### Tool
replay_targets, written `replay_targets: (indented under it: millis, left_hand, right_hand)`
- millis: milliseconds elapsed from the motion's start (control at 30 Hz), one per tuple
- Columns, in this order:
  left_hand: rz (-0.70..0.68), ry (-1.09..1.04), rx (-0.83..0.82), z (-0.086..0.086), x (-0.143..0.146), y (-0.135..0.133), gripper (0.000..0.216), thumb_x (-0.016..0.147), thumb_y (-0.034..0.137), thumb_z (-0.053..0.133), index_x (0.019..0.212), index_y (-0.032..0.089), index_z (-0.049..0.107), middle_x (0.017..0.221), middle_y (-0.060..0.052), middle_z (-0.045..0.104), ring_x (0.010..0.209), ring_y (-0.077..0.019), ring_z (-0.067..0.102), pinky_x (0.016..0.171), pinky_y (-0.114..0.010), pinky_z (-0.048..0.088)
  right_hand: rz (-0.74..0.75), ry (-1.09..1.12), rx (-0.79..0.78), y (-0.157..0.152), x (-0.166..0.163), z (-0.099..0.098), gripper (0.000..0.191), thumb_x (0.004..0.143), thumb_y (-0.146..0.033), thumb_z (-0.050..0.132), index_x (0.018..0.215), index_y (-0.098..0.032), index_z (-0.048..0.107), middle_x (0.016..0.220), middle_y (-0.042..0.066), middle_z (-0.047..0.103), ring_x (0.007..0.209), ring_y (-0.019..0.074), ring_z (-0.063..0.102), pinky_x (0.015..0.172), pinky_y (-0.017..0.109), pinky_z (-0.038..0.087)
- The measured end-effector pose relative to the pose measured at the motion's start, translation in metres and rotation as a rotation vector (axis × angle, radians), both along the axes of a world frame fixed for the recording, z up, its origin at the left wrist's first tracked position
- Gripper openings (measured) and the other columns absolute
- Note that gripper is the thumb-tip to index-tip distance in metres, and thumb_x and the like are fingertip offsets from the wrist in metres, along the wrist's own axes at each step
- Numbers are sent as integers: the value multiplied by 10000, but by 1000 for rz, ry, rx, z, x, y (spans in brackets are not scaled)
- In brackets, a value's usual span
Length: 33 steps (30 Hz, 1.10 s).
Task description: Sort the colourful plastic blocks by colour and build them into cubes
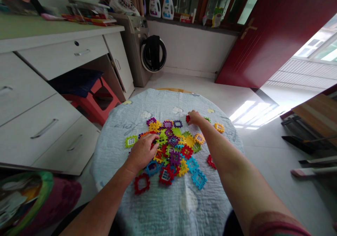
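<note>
A pile of several colourful interlocking plastic tiles (173,148) lies on a round table covered with a pale blue quilted cloth (163,201). My left hand (142,152) rests on the left side of the pile, fingers curled down over the tiles. My right hand (194,117) reaches to the far side of the pile, its fingers closed on a small red tile (187,118). A loose red frame tile (142,183) sits nearest me, and an orange tile (219,127) lies apart at the far right.
A white desk with drawers (52,88) stands at the left, a red stool (97,99) under it. A washing machine (147,53) is behind the table. A dark red door (276,36) stands open at the right, with tiled floor (263,123) around the table.
</note>
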State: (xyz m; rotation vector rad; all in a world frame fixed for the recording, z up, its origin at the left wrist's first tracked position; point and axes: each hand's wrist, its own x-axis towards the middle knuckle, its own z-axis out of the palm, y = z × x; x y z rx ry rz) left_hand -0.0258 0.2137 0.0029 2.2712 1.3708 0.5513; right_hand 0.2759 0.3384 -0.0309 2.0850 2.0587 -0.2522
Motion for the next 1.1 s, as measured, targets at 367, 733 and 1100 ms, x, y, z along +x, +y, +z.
replay_targets:
  millis: [367,733,1100]
  left_hand:
    - [0,65,39,-8,-9,6,222,780,216,564,999,196,598,1070,-77,614,1021,-224,560,958,-373,423]
    - [-68,252,-42,-17,-12,11,293,779,273,599,1043,147,610,1085,-130,611,1044,-253,558,951,-380,414]
    - [-83,265,-99,-15,-9,7,299,785,248,595,1066,145,600,1128,-147,617,1070,-253,571,961,-382,422]
  right_hand:
    - [152,226,124,-35,-62,-17,495,758,-68,493,1239,-169,544,1262,108,547,1154,226,488,980,307,352]
    - [38,300,178,-89,-37,-12,552,684,-222,630,1222,-144,532,1171,130,511,1073,249,486,928,328,382]
    - [49,374,241,-52,-43,-3,589,661,-105,591,1243,-135,510,1169,123,540,1101,219,507,954,295,380]
